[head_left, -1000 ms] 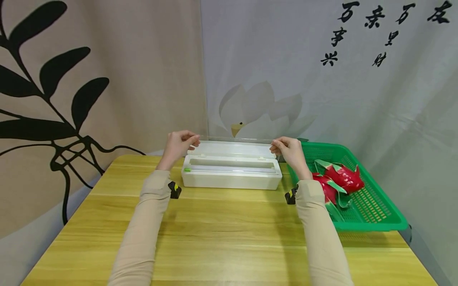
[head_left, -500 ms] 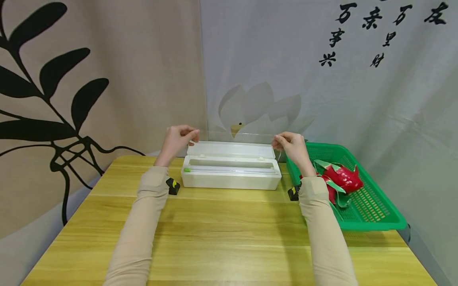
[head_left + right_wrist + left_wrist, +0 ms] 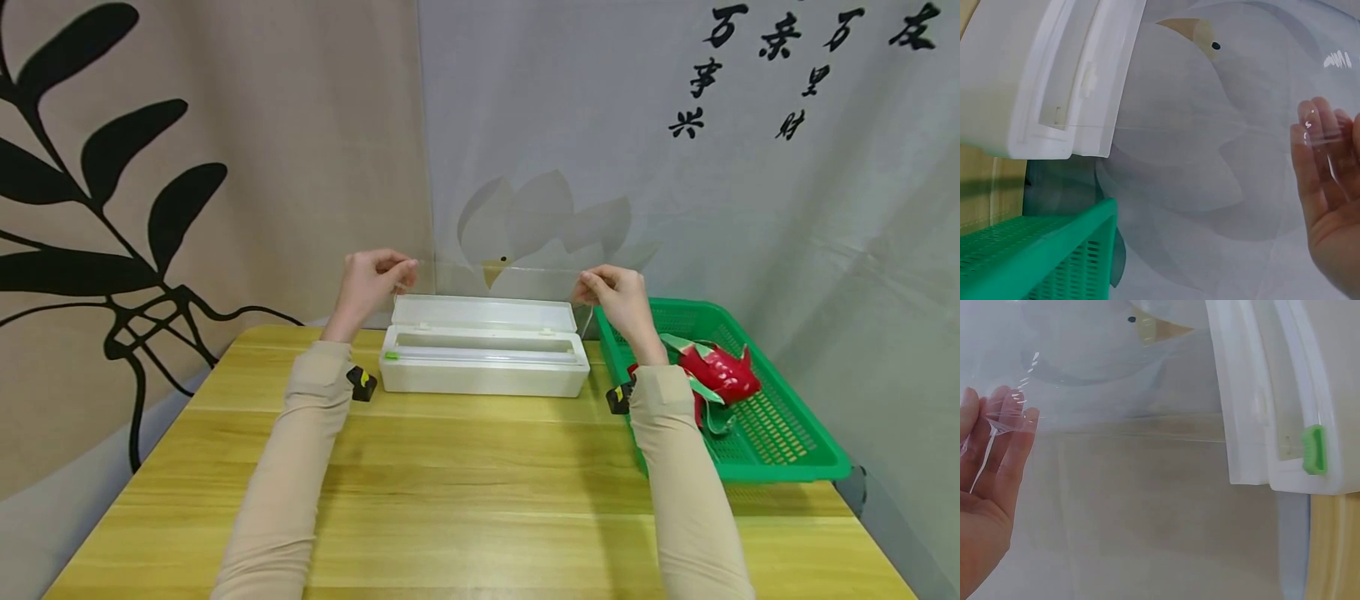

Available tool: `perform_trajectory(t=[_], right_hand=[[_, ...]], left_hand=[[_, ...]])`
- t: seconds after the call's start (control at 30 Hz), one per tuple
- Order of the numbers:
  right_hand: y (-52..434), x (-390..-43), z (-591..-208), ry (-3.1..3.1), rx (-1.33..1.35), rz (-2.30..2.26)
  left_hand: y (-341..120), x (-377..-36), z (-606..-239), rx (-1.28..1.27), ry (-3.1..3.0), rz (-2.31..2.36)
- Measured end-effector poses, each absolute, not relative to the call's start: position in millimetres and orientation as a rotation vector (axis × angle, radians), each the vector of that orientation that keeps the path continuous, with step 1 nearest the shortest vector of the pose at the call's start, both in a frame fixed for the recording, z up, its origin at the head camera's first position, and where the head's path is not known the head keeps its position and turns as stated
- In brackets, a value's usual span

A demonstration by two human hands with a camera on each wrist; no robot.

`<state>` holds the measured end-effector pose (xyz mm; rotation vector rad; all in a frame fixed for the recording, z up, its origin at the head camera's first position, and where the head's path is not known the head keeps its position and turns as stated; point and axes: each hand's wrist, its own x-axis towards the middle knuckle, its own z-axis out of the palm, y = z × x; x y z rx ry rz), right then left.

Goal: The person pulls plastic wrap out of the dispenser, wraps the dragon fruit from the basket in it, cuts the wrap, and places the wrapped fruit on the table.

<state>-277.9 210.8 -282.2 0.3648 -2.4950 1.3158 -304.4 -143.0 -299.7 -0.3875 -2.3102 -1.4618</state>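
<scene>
A sheet of clear cling film [image 3: 498, 279] was stretched between two raised hands above a white dispenser box [image 3: 483, 360]. The left hand [image 3: 369, 281] pinched the film's left corner between curled fingers and thumb, and the right hand [image 3: 617, 296] pinched the right corner the same way; the film's top edge ran taut between them, above the box's open lid [image 3: 483, 314]. In the left wrist view the film [image 3: 1116, 394] wrinkled over the fingertips [image 3: 1007, 425]. The box sat on the yellow wooden tabletop [image 3: 480, 500], with a small green slider [image 3: 390, 356] at its left end. Just beside the box, to its right, a green plastic basket [image 3: 780, 462] held red dragon fruit [image 3: 716, 372] with green-tipped scales.
</scene>
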Motion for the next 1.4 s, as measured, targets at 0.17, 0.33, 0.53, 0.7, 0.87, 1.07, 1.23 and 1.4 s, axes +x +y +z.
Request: perform_trajectory(t=[0.17, 0.33, 0.53, 0.7, 0.87, 1.07, 1.23, 1.4], right_hand=[[207, -271, -273, -2.473, 0.354, 1.31], [214, -285, -280, -2.424, 0.351, 1.32], [214, -289, -277, -2.371, 0.351, 1.294], [213, -288, -271, -2.351, 0.33, 1.28], [212, -286, -264, -2.328, 0.337, 1.27], [211, -284, -258, -2.288, 0.345, 1.27], [209, -282, -252, -2.247, 0.355, 1.251], [207, -280, -247, -2.219, 0.361, 1.233]], left_hand=[[-142, -303, -294, -0.383, -2.287, -1.469], [-140, -302, -286, -0.386, -2.246, -1.463], [-139, -299, -277, -0.37, -2.23, -1.44], [-138, -298, -270, -0.377, -2.213, -1.41], [-138, -298, -263, -0.397, -2.19, -1.394], [-137, -297, -256, -0.388, -2.178, -1.39], [-135, -294, -250, -0.396, -2.147, -1.373], [-136, -293, -245, -0.411, -2.119, -1.355]])
